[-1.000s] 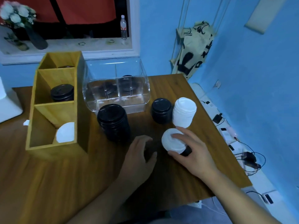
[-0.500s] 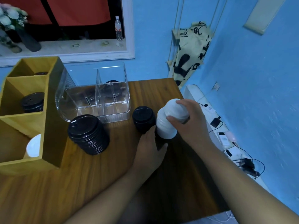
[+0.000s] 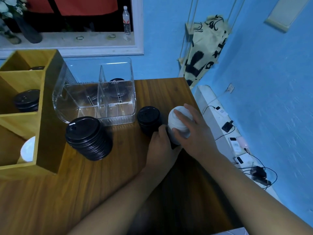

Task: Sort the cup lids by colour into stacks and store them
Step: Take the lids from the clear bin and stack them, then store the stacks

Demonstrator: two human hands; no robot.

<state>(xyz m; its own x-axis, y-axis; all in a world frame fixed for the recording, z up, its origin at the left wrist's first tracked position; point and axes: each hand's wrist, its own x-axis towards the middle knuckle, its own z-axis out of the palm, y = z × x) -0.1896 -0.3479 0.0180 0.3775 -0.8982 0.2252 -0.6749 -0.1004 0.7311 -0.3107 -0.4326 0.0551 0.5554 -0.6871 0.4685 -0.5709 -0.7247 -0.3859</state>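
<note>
Head camera: the right hand [image 3: 191, 133] caps the white stack [image 3: 171, 122] of cup lids, fingers draped over its top and thumb pressed to its side. A second ago that hand held a single white lid low over the tabletop [image 3: 67, 192], nearer the person. The lid has since been carried forward and now appears seated on the stack, so the white sort looks one lid closer to done. The left hand [image 3: 160, 148], which lay flat on the wood a second ago, has moved up to the foot of the stack. Its fingers curl there beside something dark; whether it grips anything cannot be told.

The right wrist arches above the stack, and both forearms reach in from the near edge and converge on it. A small black stack [image 3: 149, 118] stands just left of the hands, and a larger one [image 3: 88, 138] sits farther left. Beyond them is a clear bin [image 3: 101, 92]. A wooden organiser [image 3: 49, 107], well left of the hands, holds black lids [image 3: 27, 100] and one white lid [image 3: 28, 149]. Storing likely remains.
</note>
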